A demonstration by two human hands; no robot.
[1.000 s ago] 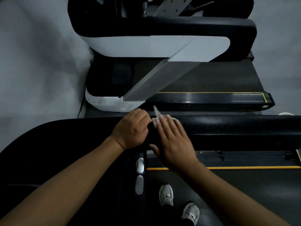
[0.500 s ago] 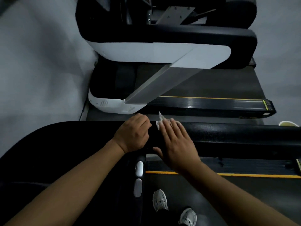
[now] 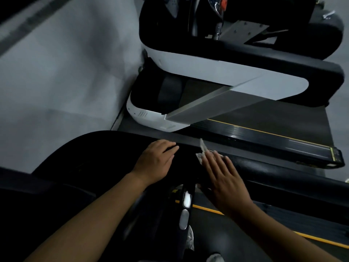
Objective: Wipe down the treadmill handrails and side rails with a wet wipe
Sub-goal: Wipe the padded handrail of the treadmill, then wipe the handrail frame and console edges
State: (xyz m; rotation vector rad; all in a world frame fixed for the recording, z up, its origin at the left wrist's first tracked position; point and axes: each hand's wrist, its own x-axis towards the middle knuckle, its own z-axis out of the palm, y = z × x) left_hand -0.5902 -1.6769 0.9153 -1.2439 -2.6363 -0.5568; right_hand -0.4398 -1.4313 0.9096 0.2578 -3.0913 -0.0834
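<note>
A black padded handrail (image 3: 273,173) of the treadmill runs across the middle of the view from left to right. My right hand (image 3: 224,178) lies flat on it with straight fingers, pressing a crumpled white wet wipe (image 3: 201,153) that sticks out past the fingertips. My left hand (image 3: 157,162) rests on the rail just left of it, fingers loosely extended and holding nothing. The two hands are a short gap apart.
Below the rail are a handlebar with two silver sensor pads (image 3: 186,208), the belt's yellow-edged side rail (image 3: 311,239) and my white shoes (image 3: 190,239). Beyond stands a second treadmill (image 3: 217,72), white and black, with grey floor (image 3: 56,82) at left.
My left hand has uncurled from a loose fist into a flatter rest on the rail. The gap between the hands has widened. The view has tilted and shifted.
</note>
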